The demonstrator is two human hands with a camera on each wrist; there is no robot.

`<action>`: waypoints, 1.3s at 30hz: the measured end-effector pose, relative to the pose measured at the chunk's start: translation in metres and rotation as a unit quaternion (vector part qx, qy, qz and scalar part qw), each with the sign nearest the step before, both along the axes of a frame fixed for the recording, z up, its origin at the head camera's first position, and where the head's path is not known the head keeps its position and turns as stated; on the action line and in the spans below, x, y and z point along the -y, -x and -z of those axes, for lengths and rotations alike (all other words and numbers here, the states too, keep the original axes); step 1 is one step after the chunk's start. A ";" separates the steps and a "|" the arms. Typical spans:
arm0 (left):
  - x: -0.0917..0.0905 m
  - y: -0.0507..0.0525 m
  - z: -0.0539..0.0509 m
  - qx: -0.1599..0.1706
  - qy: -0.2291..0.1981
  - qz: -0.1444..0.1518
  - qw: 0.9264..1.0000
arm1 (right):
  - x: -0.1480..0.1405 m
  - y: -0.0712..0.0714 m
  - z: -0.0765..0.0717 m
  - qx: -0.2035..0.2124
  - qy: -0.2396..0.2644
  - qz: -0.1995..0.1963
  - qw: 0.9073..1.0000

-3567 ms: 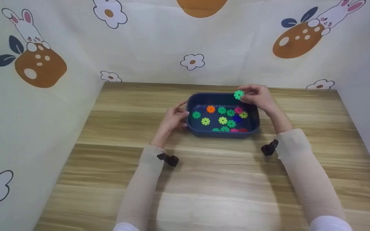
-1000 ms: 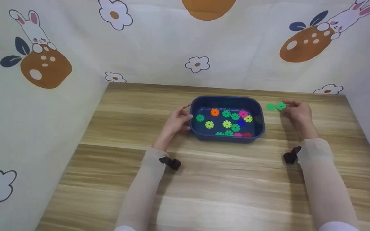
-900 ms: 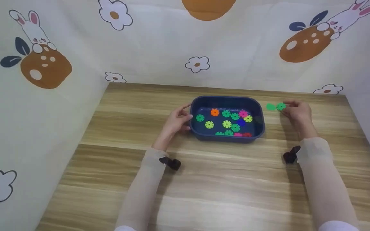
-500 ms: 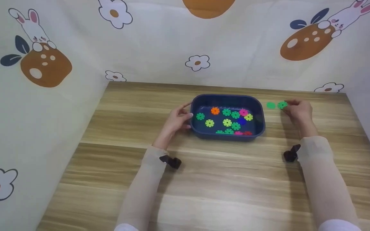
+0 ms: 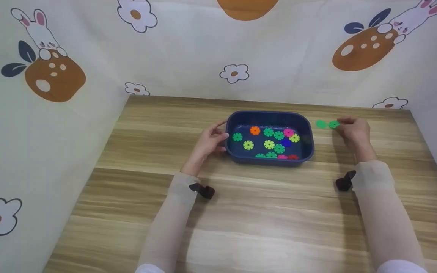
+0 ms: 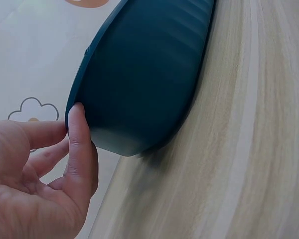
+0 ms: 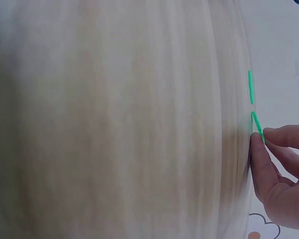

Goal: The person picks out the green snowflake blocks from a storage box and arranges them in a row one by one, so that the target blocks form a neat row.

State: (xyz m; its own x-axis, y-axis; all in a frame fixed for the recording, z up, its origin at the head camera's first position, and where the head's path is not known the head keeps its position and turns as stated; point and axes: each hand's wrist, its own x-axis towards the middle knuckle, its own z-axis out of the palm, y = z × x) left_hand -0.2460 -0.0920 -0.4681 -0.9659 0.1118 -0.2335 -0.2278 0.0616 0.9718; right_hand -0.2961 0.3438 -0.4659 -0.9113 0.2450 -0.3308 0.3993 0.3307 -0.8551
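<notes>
A dark blue bin (image 5: 269, 162) stands on the wooden table with several flower-shaped discs in it, among them an orange disc (image 5: 255, 131) and a blue disc (image 5: 286, 143). The left hand (image 5: 210, 142) pinches the bin's left rim between thumb and fingers, also seen on the bin wall (image 6: 139, 74) in the left wrist view, where the hand (image 6: 45, 184) is at left. Right of the bin, the right hand (image 5: 355, 134) pinches a green disc (image 5: 333, 124) close to the tabletop. Beside it lies another green disc (image 5: 320, 124). In the right wrist view, the held disc (image 7: 257, 126) is tilted at the fingertips.
The wooden tabletop (image 5: 264, 212) extends in front of the bin and to both sides. Patterned cloth (image 5: 180, 49) with rabbits, oranges and flowers rises behind and at the left. A pale wall (image 5: 436, 83) borders the right side. Each wrist carries a small black camera.
Since the earliest frame, the right hand has moved from above the bin's back right rim to the table at right with a green disc. Lately that disc has tilted lower. The left hand keeps its grip.
</notes>
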 end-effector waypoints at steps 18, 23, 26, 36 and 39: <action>0.000 0.001 0.000 -0.012 0.014 0.009 1.000 | -0.010 -0.001 -0.012 0.002 -0.086 -0.038 0.996; 0.000 0.000 0.000 -0.008 0.003 0.002 1.000 | -0.005 -0.001 -0.017 -0.033 -0.086 -0.044 0.995; 0.000 0.000 0.000 -0.006 -0.001 0.001 1.000 | -0.001 -0.003 -0.019 -0.049 -0.075 -0.047 0.995; 0.000 0.000 0.000 -0.007 0.012 -0.002 1.000 | 0.015 -0.005 -0.027 -0.078 -0.016 -0.060 0.995; -0.001 0.001 0.001 -0.008 0.014 -0.001 1.000 | 0.020 -0.006 -0.029 -0.087 -0.011 -0.062 0.994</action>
State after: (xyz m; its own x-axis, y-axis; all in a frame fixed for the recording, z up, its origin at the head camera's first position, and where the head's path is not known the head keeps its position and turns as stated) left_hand -0.2466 -0.0913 -0.4687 -0.9698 0.1040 -0.2205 -0.2119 0.0877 0.9733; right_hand -0.2902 0.3240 -0.4369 -0.9779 0.1329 -0.1613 0.2011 0.3883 -0.8993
